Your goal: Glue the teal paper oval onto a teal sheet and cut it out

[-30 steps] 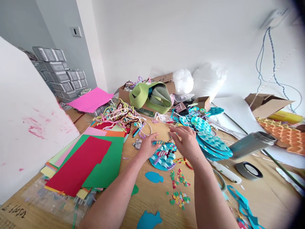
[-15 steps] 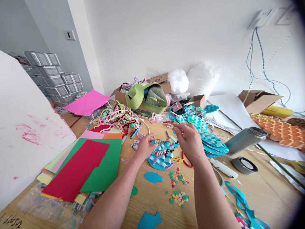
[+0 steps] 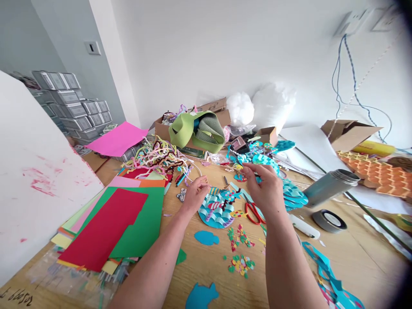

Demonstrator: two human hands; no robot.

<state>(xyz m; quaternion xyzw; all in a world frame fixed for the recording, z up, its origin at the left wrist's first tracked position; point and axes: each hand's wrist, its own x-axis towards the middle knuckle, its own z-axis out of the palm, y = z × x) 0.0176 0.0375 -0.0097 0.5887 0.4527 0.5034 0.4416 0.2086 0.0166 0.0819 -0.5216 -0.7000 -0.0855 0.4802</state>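
A round blue paper disc (image 3: 222,216) woven with pale blue strips lies in front of me, with several paper fish on and about it. My left hand (image 3: 195,195) hovers at its left edge beside a striped fish (image 3: 214,191), fingers curled and thumb close to the fingertips. My right hand (image 3: 265,186) is raised to the right of the disc, thumb and forefinger pinched together; what they hold is too small to make out. Below its wrist side lie red-handled scissors (image 3: 252,213). A yellow spotted fish (image 3: 238,213) touches the disc's right side.
Blue fish cutouts (image 3: 206,237) and small confetti (image 3: 241,265) lie nearer me. Coloured paper sheets (image 3: 138,231) are stacked left, pipe cleaners (image 3: 157,159) behind them. A grey bottle (image 3: 331,186), its lid (image 3: 330,221) and a white glue stick (image 3: 305,226) lie right.
My right hand has moved right, away from the disc, uncovering more of the scissors. My left hand stays by the disc's left edge, fingers slightly more curled.
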